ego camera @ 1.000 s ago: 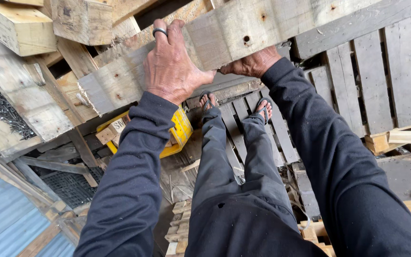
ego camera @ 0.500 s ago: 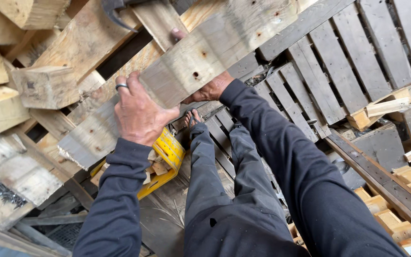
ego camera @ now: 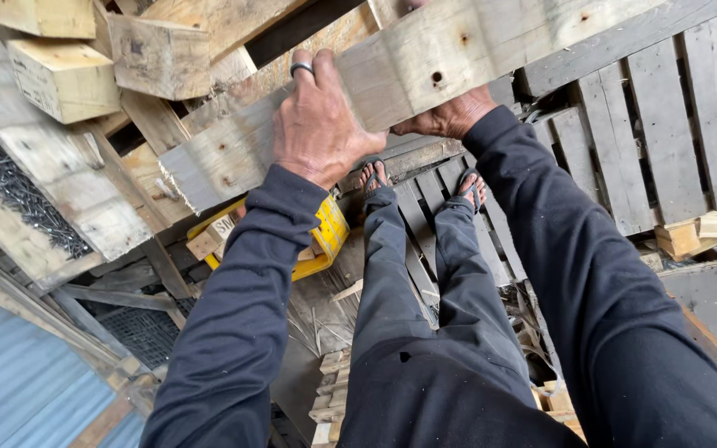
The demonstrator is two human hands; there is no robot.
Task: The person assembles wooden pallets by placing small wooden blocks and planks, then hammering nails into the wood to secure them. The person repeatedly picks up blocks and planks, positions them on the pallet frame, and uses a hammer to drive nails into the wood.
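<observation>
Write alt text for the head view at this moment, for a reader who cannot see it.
A person in dark long sleeves grips a thick weathered wooden plank, left hand on top and right hand underneath. Below are their sandalled feet on a wooden pallet, a yellow crate, and loose wooden blocks at left.

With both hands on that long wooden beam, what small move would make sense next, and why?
Probably ease the beam forward onto the stacked timber rather than let go. The left hand grips over its top and the right hand supports it from below, so the hands seem to carry its weight, and the sandalled feet stand right beneath it on pallet slats.
</observation>
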